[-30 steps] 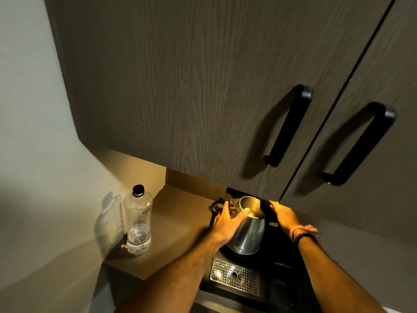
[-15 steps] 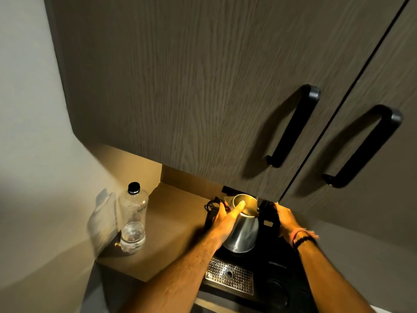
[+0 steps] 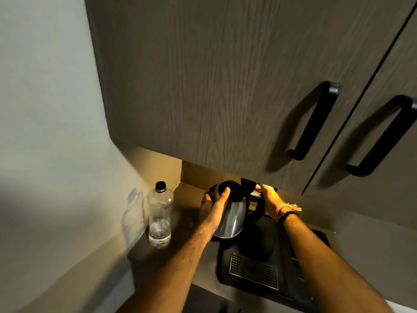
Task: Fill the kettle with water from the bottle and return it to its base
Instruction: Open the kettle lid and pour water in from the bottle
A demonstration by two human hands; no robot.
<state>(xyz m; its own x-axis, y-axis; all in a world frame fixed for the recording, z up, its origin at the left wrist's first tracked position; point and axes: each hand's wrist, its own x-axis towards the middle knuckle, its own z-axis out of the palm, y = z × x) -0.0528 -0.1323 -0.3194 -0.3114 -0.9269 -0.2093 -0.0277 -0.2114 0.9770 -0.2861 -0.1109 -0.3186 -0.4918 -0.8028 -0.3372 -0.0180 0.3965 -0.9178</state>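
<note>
The steel kettle [image 3: 233, 219] is held tilted above the left edge of the black tray [image 3: 225, 263], its black lid [image 3: 247, 186] standing open. My left hand [image 3: 212, 208] wraps the kettle's body, thumb over the rim. My right hand [image 3: 268, 198] grips the top of the black handle beside the lid. A clear plastic bottle [image 3: 160, 218] with a black cap on stands upright on the wooden counter to the left, with a little water at its bottom. The kettle's base is lost in the dark tray area.
Dark wood cabinet doors with black handles [image 3: 313, 120] hang low, just above the kettle. A metal drip grid [image 3: 253, 271] lies in the tray's front. A pale wall [image 3: 52, 132] closes the left side next to the bottle. The counter [image 3: 185, 222] is narrow.
The kettle has come up off the tray and shifted left toward the bottle, now tilted. Both hands stayed on it. The bottle has not moved.
</note>
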